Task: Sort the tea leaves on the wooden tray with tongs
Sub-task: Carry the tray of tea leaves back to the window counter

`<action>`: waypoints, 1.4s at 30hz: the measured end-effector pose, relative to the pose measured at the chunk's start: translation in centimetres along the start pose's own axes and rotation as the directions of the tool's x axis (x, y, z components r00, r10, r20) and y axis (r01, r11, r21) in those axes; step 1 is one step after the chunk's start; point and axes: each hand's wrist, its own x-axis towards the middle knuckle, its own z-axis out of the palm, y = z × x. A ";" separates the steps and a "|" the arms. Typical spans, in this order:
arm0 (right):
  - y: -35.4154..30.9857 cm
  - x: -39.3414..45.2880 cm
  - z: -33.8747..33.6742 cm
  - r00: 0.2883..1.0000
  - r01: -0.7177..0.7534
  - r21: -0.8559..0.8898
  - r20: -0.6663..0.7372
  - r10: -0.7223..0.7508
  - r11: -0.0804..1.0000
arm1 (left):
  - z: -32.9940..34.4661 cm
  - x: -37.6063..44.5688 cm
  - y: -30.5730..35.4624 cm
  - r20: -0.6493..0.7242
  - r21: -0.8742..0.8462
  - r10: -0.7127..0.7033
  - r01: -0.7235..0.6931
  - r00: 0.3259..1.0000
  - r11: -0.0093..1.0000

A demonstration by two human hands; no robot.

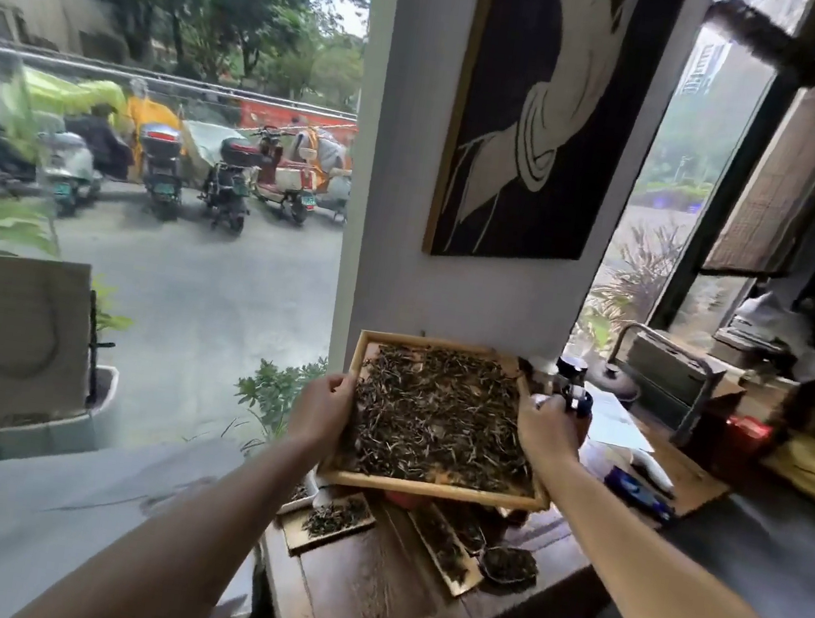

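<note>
A square wooden tray [433, 489] covered with dark, dry tea leaves [438, 416] is held up above the table, its far edge tilted toward the wall. My left hand [322, 409] grips the tray's left rim. My right hand [547, 431] grips the right rim. No tongs show anywhere in the view.
Beneath the tray a wooden table [368, 594] carries small wooden dishes of tea [331, 519] and a dark bowl of leaves [509, 563]. A kettle [614, 377], dark jars [574, 382], papers and boxes crowd the right side. A wall with a framed picture [540, 113] stands just behind.
</note>
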 end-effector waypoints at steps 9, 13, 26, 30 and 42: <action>3.4 5.7 5.2 0.941 0.118 0.011 0.318 -0.115 0.993 | 3.7 -0.2 -4.8 -0.279 0.124 -0.138 0.178 0.950 0.976; 5.3 5.7 8.2 0.903 0.127 -0.017 0.416 -0.109 0.992 | 4.2 -1.3 -8.0 -0.348 0.177 -0.195 0.269 0.917 0.947; 15.0 4.9 18.4 0.819 0.120 -0.214 0.574 0.025 0.969 | 7.0 -3.1 -21.0 -0.307 0.052 -0.496 0.535 0.812 0.843; 18.4 5.0 21.4 0.799 0.148 -0.298 0.598 0.063 0.943 | 8.2 -3.3 -25.1 -0.295 0.081 -0.541 0.585 0.787 0.807; 25.0 5.4 27.9 0.772 0.196 -0.349 0.631 0.075 0.916 | 11.3 -3.7 -33.0 -0.324 0.033 -0.644 0.689 0.693 0.724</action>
